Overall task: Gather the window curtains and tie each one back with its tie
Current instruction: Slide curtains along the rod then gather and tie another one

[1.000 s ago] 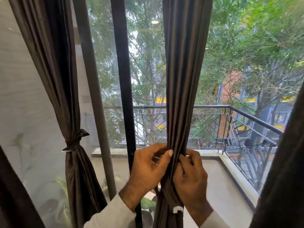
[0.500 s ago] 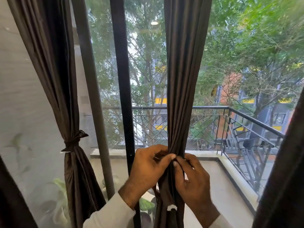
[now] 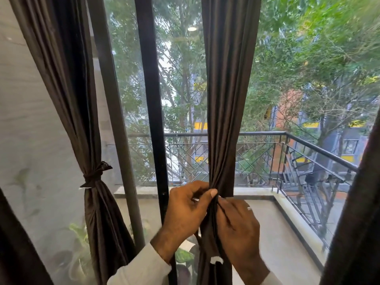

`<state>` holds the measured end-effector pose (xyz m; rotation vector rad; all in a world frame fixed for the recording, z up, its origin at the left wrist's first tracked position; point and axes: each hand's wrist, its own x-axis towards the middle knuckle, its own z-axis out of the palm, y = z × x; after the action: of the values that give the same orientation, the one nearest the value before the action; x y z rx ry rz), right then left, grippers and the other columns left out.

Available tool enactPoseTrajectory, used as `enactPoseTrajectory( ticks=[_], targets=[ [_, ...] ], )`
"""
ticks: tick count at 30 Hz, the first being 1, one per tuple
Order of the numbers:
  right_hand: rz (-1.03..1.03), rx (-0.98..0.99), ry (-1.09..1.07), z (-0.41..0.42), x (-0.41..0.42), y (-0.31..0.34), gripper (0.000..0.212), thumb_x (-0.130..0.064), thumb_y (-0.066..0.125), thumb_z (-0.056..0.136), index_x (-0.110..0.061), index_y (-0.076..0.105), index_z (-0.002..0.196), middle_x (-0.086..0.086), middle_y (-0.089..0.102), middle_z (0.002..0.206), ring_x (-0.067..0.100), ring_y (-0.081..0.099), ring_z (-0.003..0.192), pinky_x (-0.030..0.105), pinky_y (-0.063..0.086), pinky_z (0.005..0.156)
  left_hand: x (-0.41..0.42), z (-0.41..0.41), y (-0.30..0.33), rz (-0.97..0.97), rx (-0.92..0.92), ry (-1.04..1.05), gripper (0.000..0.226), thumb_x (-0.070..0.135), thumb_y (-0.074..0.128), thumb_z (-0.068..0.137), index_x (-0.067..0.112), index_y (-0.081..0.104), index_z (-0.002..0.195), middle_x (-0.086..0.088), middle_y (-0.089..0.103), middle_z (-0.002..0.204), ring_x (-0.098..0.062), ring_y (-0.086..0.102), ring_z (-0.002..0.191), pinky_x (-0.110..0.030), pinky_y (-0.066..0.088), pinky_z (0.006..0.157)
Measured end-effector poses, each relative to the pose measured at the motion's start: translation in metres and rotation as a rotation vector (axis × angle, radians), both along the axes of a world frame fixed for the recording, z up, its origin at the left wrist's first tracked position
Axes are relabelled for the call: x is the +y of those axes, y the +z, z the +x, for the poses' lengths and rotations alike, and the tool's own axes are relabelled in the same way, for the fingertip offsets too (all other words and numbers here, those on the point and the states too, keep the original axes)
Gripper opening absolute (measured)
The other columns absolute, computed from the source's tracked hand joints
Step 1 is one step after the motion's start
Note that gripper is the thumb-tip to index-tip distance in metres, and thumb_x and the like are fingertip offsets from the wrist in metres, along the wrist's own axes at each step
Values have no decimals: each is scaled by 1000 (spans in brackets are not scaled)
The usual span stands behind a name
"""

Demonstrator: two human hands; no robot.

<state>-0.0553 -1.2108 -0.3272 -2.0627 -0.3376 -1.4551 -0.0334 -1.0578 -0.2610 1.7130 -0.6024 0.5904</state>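
Head view: a person stands at a tall window, both hands raised to a dark brown curtain (image 3: 226, 99) that hangs gathered into a narrow column in front of the glass. The left hand (image 3: 185, 208) is just left of the curtain, thumb pressed across the folds, its grip closed on the bunched cloth. The right hand (image 3: 238, 225) is just right of the curtain and slightly lower, fingers pinching the same bunch from the other side; a ring shows on one finger. The two thumbs nearly meet at the gathered point. Whether the hands hold a tie as well as the cloth cannot be told. A small white tag (image 3: 216, 259) shows on the cloth below the hands. Both sleeves are pale.

Well left of the curtain hangs a second curtain (image 3: 67, 79), already cinched by a knotted tie (image 3: 95, 174) of the same dark cloth. Between the two runs a black window frame (image 3: 151, 99). Behind the curtain, through the glass, are a balcony railing (image 3: 308, 145) and green trees. Right of the curtain, another dark panel fills the edge.
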Motion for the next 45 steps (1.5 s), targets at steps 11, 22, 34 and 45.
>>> enactPoseTrajectory(
  ticks=[11,22,34,45],
  targets=[
    [300,128,197,10,-21,2,24,-18,68,98,-23,72,121,-12,71,114,7,68,103,32,58,79,16,9,14,-32,143,-56,22,7,92,84,28,84,79,5,80,76,-10,73,70,-31,61,67],
    [574,340,144,29,-23,16,11,-25,86,90,-26,76,85,-12,74,74,6,70,69,38,61,74,32,27,12,37,70,157,27,40,92,80,22,74,69,4,67,60,-8,60,59,-36,58,58],
    [-125,80,30,5,12,-19,36,-16,57,101,-10,73,133,1,66,109,20,63,88,27,51,79,12,20,2,11,4,0,11,37,82,92,36,76,83,7,71,68,-20,67,59,-45,60,57],
    [371,300,261,35,-18,13,38,-27,71,101,-28,59,137,-15,63,132,5,62,123,25,56,92,37,34,3,-132,215,-340,31,6,76,94,16,75,123,-15,80,118,-30,76,112,-43,64,91]
  ],
)
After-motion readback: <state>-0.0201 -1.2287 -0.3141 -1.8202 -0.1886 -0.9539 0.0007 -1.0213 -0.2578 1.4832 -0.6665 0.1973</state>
